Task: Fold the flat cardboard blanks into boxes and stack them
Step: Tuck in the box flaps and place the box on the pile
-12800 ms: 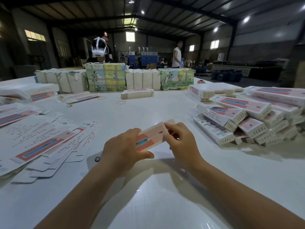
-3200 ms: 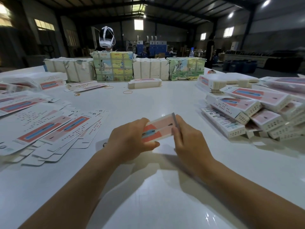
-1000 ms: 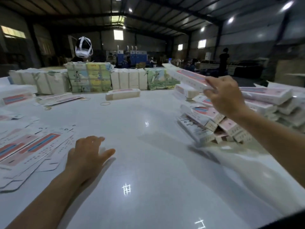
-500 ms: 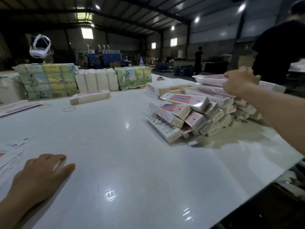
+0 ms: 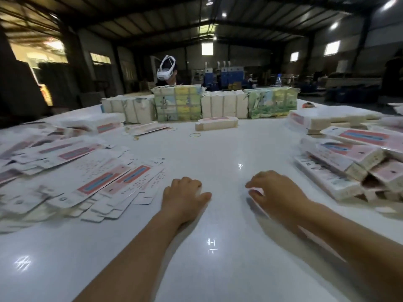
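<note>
Flat cardboard blanks lie fanned in a loose heap on the white surface, just beside the left hand on its outer side. That hand rests on the surface with fingers loosely curled, grasping nothing. The right hand hovers blurred near it, fingers bent and spread, also grasping nothing. The folded boxes are piled well to the right of the right hand, apart from it. Neither hand touches a blank.
</note>
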